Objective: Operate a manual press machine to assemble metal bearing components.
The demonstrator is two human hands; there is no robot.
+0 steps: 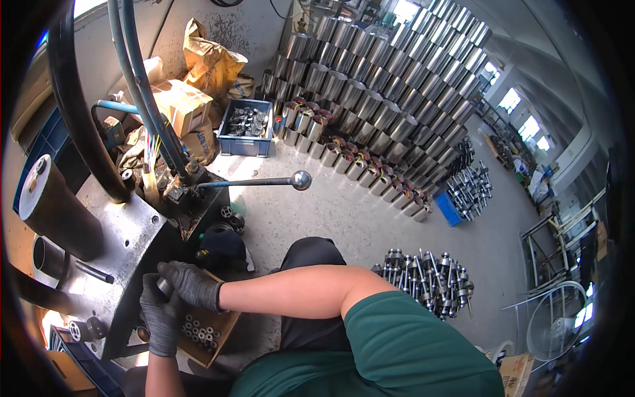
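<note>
Both my hands wear dark grey knit gloves and meet beside the edge of the metal machine table. My left hand (160,321) comes up from below with its fingers curled around a small shiny metal ring-shaped part (165,286). From the right, my right hand (193,286) reaches across and closes over the same part; its fingertips are partly hidden. Beneath the hands, an open cardboard box (228,329) holds several small ring-shaped bearings (200,333).
On the machine table (126,245) stand a dark cylinder (63,208) and a short tube (49,257). A ball-ended lever (264,181) juts right. Rotor shafts (426,281) lie in a pile at right. Stacked metal cylinders (377,79) and a blue crate (245,145) stand beyond.
</note>
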